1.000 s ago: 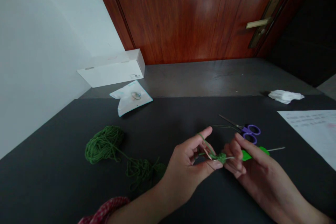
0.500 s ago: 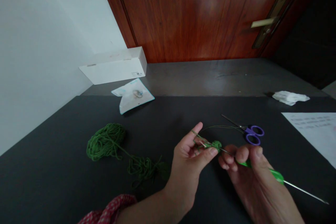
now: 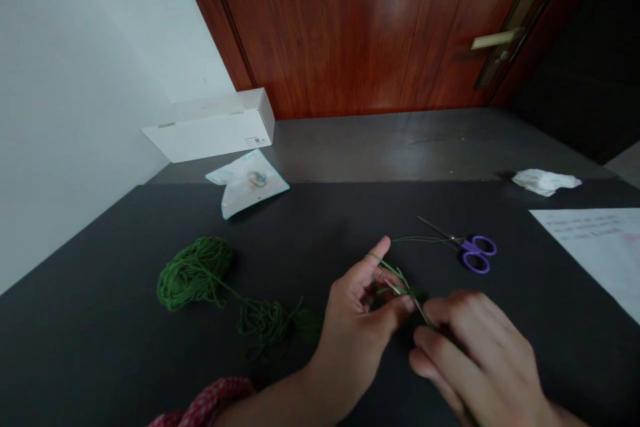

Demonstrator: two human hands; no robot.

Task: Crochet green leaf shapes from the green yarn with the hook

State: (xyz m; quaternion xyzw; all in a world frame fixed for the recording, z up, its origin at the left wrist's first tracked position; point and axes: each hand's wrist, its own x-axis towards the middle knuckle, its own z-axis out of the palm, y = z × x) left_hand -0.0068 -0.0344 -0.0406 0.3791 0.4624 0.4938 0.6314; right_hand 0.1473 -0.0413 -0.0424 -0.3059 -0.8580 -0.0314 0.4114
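Note:
My left hand pinches a small green crochet piece between thumb and fingers, with green yarn looped over the raised forefinger. My right hand is closed round a crochet hook; only its thin metal tip shows, pointing up into the piece, and the green handle is hidden under the fingers. The strand trails left across the black table to a loose tangle and a green yarn ball.
Purple-handled scissors lie just beyond my hands. A white sheet of paper is at the right, a crumpled tissue behind it. A white box and a small plastic packet sit far left, before a wooden door.
My right hand turned over and swung the hook round, so its green handle, seen sticking out to the right before, is now hidden. The left hand stayed nearly still with the piece.

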